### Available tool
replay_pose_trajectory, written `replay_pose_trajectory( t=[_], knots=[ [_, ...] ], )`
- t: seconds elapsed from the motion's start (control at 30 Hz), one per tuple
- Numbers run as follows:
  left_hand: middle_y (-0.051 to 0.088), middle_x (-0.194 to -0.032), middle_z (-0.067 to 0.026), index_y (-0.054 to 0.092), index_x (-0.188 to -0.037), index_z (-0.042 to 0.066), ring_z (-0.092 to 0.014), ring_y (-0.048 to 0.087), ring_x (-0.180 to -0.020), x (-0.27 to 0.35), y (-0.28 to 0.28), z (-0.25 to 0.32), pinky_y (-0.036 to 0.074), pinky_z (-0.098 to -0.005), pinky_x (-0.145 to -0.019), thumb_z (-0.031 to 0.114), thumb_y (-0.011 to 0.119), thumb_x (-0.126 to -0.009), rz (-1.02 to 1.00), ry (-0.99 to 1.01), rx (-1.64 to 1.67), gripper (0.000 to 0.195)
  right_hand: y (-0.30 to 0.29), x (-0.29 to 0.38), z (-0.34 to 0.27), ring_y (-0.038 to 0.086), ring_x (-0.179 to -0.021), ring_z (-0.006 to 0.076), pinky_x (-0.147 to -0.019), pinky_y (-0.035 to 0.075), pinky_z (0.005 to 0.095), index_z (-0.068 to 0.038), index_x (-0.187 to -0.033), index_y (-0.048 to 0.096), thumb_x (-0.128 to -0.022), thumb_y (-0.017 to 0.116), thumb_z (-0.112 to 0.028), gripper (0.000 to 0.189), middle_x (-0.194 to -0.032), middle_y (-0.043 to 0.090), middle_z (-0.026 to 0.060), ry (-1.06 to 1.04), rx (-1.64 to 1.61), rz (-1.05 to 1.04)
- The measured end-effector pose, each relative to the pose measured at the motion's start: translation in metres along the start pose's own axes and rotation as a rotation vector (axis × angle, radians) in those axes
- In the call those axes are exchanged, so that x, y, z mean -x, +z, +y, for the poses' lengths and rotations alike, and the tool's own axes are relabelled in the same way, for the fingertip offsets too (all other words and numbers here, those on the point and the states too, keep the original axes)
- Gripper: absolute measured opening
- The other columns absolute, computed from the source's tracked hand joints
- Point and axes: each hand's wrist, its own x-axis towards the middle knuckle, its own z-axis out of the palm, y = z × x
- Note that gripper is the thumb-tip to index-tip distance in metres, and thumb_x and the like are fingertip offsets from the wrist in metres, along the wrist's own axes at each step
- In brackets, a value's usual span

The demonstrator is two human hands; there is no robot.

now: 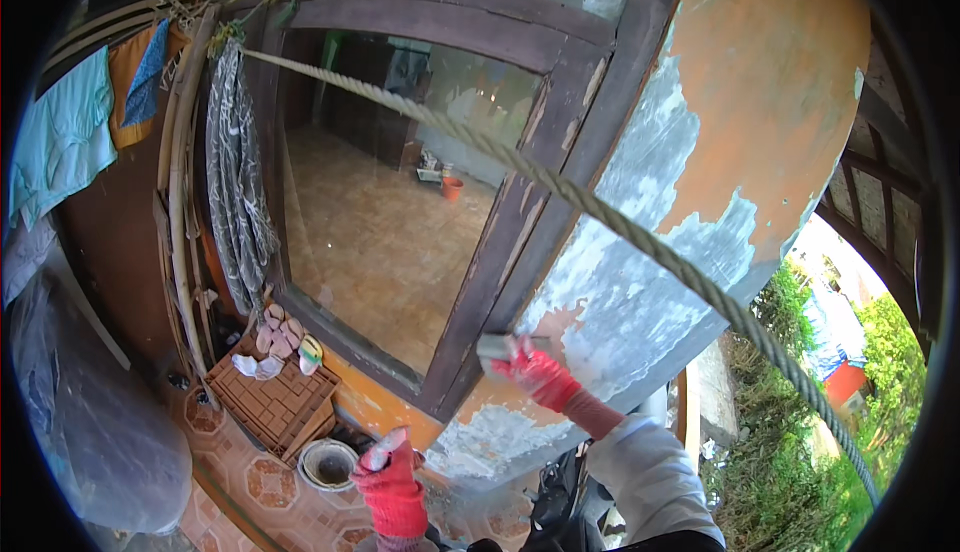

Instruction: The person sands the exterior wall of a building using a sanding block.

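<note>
A red knit glove covers my right hand [536, 373], which holds a flat grey scraping or sanding tool [495, 348] against the wall beside the window frame. Around it the orange paint [750, 86] is peeled, with grey-white patches [637, 289] showing. My left hand [390, 477], in a red glove too, is low at the centre, closed around a small pale object [386, 448] whose kind I cannot tell. It is beside a white bucket [328, 465] on the tiled floor. Dust blurs the area below the wall.
A thick twisted rope [555, 180] crosses before the window [390, 199]. Brown plastic crates [274, 394] with footwear [279, 333] on them stand left of the bucket. Further left are bamboo poles [180, 177], hanging clothes [64, 128] and a plastic-covered bulk [97, 417]. Plants [780, 447] grow at right.
</note>
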Motion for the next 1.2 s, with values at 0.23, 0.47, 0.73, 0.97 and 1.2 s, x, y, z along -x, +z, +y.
replay_pose_trajectory(
  t=[0.23, 0.47, 0.73, 0.97, 1.2],
  knots=[
    [0.061, -0.061, -0.0041, 0.071, -0.08, 0.006, -0.016, 0.06, -0.054, -0.004, 0.021, -0.018, 0.047, -0.0323, -0.052, 0.025, 0.075, -0.089, 0.01, -0.008, -0.023, 0.022, -0.207, -0.064, 0.33, 0.042, -0.129, 0.05, -0.113, 0.029, 0.0572, -0.017, -0.146, 0.05, -0.083, 0.066, -0.064, 0.081, -0.138, 0.048, 0.0272, 1.08, 0.152, 0.29],
    [0.06, -0.063, -0.0016, 0.074, -0.091, 0.012, -0.014, 0.055, -0.051, -0.013, 0.02, -0.025, 0.045, -0.0314, -0.05, 0.018, 0.072, -0.092, -0.042, -0.136, 0.069, 0.006, -0.098, -0.028, 0.173, 0.045, -0.128, 0.0529, -0.107, 0.039, 0.0602, -0.007, -0.149, 0.041, -0.092, 0.061, -0.058, 0.079, -0.141, 0.045, 0.032, 0.716, -0.156, 0.085],
    [0.066, -0.064, -0.0038, 0.071, -0.086, 0.007, -0.017, 0.061, -0.054, -0.015, 0.023, -0.041, 0.048, -0.0327, -0.053, 0.038, 0.076, -0.087, -0.104, -0.109, -0.071, 0.032, -0.184, -0.042, 0.304, 0.048, -0.119, 0.04, -0.101, 0.038, 0.0505, -0.013, -0.135, 0.058, -0.071, 0.075, -0.059, 0.08, -0.118, 0.057, 0.0208, 0.766, 0.09, 0.359],
    [0.065, -0.067, -0.005, 0.066, -0.079, -0.002, -0.021, 0.056, -0.049, -0.024, 0.029, -0.052, 0.045, -0.0329, -0.047, 0.033, 0.067, -0.096, 0.196, 0.535, -0.613, 0.039, -0.17, -0.069, 0.283, 0.048, -0.129, 0.037, -0.113, 0.028, 0.0592, -0.016, -0.148, 0.049, -0.086, 0.059, -0.071, 0.084, -0.133, 0.056, 0.0206, 1.045, 0.314, 0.403],
    [0.059, -0.063, -0.0007, 0.072, -0.094, 0.01, -0.014, 0.052, -0.048, -0.004, 0.022, -0.012, 0.041, -0.0308, -0.05, 0.025, 0.076, -0.089, -0.138, 0.068, -0.029, 0.016, -0.101, -0.045, 0.159, 0.05, -0.12, 0.0371, -0.105, 0.034, 0.056, -0.019, -0.14, 0.053, -0.086, 0.064, -0.064, 0.072, -0.121, 0.06, 0.0177, 0.496, -0.418, 0.152]
  ],
)
